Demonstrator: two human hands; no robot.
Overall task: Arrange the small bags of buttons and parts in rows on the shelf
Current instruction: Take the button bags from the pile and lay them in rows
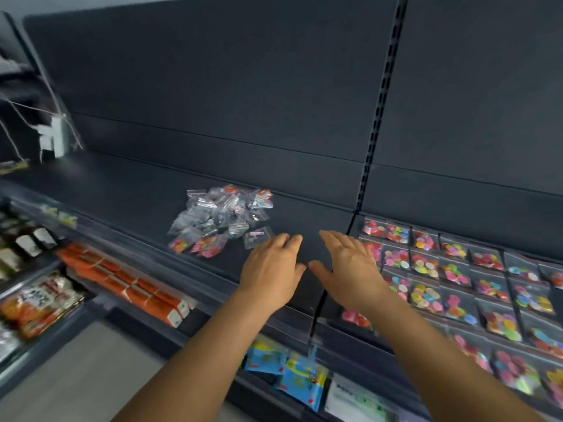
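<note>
Nearest the camera, on the lower shelf, lie blue packets (292, 373) and, further left, a row of orange boxes (128, 284). Above them, both forearms reach over the dark shelf (122, 190). The left hand (271, 269) and the right hand (350, 266) are held palm down, side by side and slightly apart, each grip spread with straight fingers, holding nothing. To the right, bags of coloured buttons (457, 287) lie flat in neat rows on the shelf, the nearest ones partly hidden under the right hand. Beyond the left hand, a loose pile of small clear bags (219, 217) sits unsorted, near the back panel (213, 86).
</note>
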